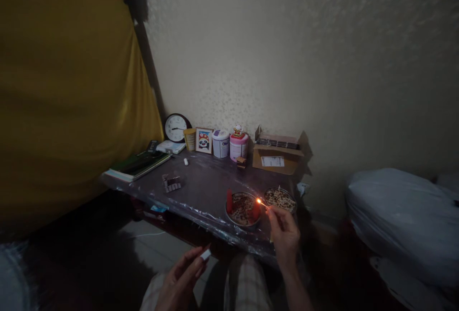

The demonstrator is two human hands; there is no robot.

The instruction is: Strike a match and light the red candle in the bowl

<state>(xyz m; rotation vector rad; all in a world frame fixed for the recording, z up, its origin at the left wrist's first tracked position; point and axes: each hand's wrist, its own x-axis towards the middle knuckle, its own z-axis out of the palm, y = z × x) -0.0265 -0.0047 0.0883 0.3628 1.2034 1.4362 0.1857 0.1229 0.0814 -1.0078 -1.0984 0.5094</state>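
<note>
A burning match (263, 203) is pinched in my right hand (285, 230), its small flame at the tip pointing left. The flame is over the right side of a round metal tin (236, 221) that holds a red candle (229, 201) standing upright and another red candle (255, 211) at its right side. Lower down, in front of the table, my left hand (184, 275) grips a matchbox (205, 254), of which a pale end shows. Just behind my right hand stands a second round tin (294, 206) heaped with matchsticks (280, 198).
On the plastic-covered table (204, 182) lie a pack of small boxes (172, 183) and books (138, 165). Along the wall stand a clock (176, 127), a yellow cup (190, 140), a panda picture (204, 141), two canisters (220, 144) and an open cardboard box (274, 160).
</note>
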